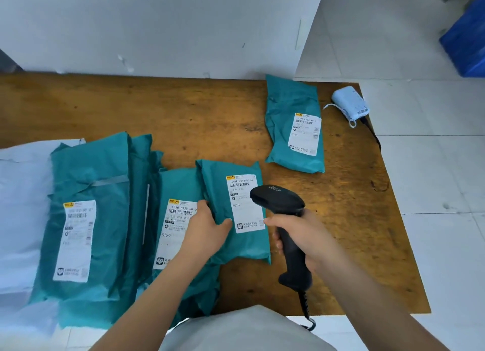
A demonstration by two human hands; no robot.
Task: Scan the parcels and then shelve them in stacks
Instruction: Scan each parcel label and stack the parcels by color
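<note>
Several teal parcels with white labels lie on a wooden table (183, 114). My left hand (207, 228) grips the left edge of one teal parcel (223, 182) at the table's front middle, thumb on top. It overlaps another teal parcel (178, 185). My right hand (304, 235) holds a black barcode scanner (278, 201) by its handle, its head just above the held parcel's label. A larger teal parcel (89, 177) lies at the left. One more teal parcel (291, 101) lies alone at the back right.
A small light-blue device (350, 102) with a cord sits at the table's back right corner. White parcels (21, 193) lie at the far left. A white wall stands behind the table. A blue crate (467, 38) stands on the tiled floor at the right.
</note>
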